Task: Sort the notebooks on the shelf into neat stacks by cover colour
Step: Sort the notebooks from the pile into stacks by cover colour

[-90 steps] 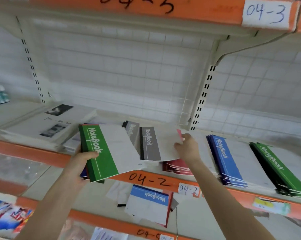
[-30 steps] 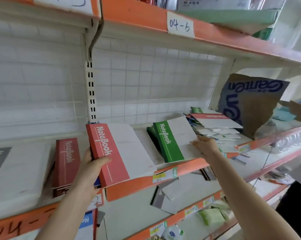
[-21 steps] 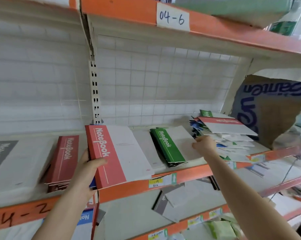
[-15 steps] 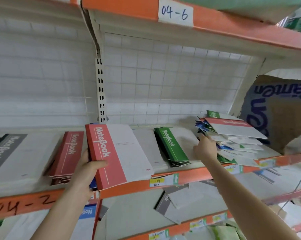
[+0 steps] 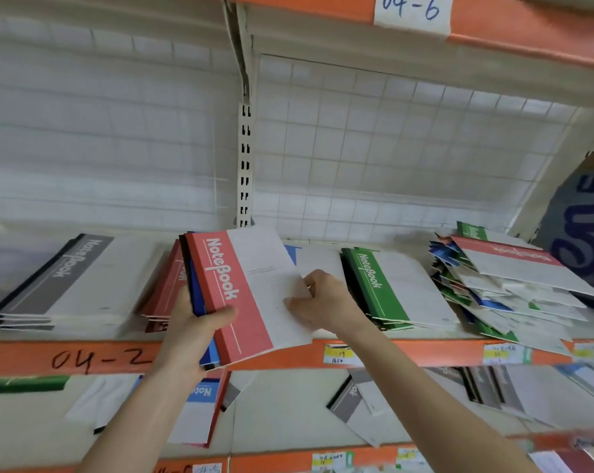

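Bundle of notebooks (image 5: 195, 288) held tilted over the front edge of the shelf (image 5: 425, 351), near its middle, spines to the left and far end raised toward the back wall. Top red notebook (image 5: 251, 291) uppermost, blue and dark covers showing beneath along the spine side.

Gripped at the near left corner by the left hand (image 5: 193, 332): thumb curled across the red band, fingers wrapped under the spines. Pinched at the right edge of the top cover by the right hand (image 5: 322, 302), thumb on the white panel, fingers curled at the edge.

Just left, partly hidden behind the bundle: red stack (image 5: 167, 288), flat on the shelf. Farther toward the left end: grey stack (image 5: 66, 281), squared up. Just right of the right hand: green stack (image 5: 387, 285), reaching nearly to the front edge. Toward the back edge, between bundle and green stack: corner of a blue cover (image 5: 292, 254).

At the right end: untidy mixed heap (image 5: 514, 288), a red-banded cover on top, green and blue edges fanned out below. Beyond it, cardboard sheet (image 5: 582, 233) with blue lettering.

On the orange front edge: handwritten "04-2" (image 5: 100, 358) at the left, yellow price tag (image 5: 340, 355) under the right wrist.

On the lower shelf: loose blue notebook (image 5: 200, 414) beside the left forearm, loose grey notebook (image 5: 353, 407) left of the right forearm.
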Motion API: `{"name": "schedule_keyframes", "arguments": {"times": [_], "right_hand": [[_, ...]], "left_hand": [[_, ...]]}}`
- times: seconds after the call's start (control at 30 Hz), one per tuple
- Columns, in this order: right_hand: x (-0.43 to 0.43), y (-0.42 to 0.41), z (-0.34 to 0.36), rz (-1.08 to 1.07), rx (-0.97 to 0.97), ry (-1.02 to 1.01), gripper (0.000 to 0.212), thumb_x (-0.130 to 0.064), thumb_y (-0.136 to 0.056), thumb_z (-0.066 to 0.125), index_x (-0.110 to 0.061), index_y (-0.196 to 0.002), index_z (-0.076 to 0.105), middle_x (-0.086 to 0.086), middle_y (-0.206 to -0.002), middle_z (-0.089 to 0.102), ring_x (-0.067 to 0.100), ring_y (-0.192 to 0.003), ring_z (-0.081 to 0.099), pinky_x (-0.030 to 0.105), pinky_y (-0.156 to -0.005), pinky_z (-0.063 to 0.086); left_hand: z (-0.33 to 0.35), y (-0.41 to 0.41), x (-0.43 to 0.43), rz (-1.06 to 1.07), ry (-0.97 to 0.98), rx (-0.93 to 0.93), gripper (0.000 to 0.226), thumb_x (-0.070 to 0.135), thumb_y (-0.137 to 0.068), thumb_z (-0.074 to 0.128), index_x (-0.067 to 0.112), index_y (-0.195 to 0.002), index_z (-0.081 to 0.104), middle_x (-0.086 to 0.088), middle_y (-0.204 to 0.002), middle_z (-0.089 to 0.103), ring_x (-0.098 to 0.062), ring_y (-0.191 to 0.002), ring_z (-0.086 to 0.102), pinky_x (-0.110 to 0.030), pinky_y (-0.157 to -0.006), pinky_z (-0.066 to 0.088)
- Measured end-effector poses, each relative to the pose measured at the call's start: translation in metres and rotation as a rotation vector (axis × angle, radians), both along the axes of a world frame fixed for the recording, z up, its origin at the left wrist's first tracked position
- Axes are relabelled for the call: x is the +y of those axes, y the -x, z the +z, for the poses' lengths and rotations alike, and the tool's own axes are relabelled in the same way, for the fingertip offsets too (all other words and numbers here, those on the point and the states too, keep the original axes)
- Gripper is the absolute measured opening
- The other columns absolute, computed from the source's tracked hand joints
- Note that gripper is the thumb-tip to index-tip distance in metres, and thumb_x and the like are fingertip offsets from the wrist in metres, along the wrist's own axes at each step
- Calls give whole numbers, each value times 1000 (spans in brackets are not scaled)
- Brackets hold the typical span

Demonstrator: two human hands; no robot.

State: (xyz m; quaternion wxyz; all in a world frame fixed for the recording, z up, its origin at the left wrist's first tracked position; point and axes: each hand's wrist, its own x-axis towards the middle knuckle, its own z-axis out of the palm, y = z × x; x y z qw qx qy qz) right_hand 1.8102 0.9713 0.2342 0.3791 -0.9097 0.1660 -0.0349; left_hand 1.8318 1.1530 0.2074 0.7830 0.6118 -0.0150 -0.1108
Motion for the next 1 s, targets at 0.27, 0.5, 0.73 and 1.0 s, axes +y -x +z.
{"name": "schedule_keyframes", "arguments": {"times": [0.27, 0.5, 0.73, 1.0], "right_hand": [[22, -27, 2, -49, -113, -198, 23, -4, -84, 56, -13, -67, 43, 0, -67, 45, 17, -63, 43, 23, -53, 34], [36, -53, 0, -156, -120, 4, 32, -2, -85, 48, -1, -117, 54, 12, -102, 61, 28, -94, 56, 23, -68, 37], [77, -72, -10, -135, 25, 343, 21, -10, -92, 48, 5, -104, 55, 23, -121, 49, 31, -106, 51, 24, -70, 32], [104, -68, -4, -149, 71, 534, 22, -28, -94, 50, -7, -91, 53, 9, -112, 46, 27, -84, 50, 28, -67, 37]], "left_hand": [[2, -12, 45, 62, -12, 2, 39, 7, -89, 60, 26, -122, 51, -5, -104, 67, -25, -89, 66, -37, -65, 53], [6, -36, 127, 151, -97, 36, 37, -4, -89, 50, 18, -118, 51, -7, -93, 63, -24, -75, 60, -30, -58, 43], [10, -60, 179, 146, -124, 52, 32, -5, -89, 47, 18, -110, 53, -9, -89, 61, -25, -72, 58, -29, -56, 42], [16, -78, 190, 38, -103, 11, 42, -11, -85, 50, 24, -108, 53, -4, -96, 65, -24, -82, 62, -32, -62, 46]]}}
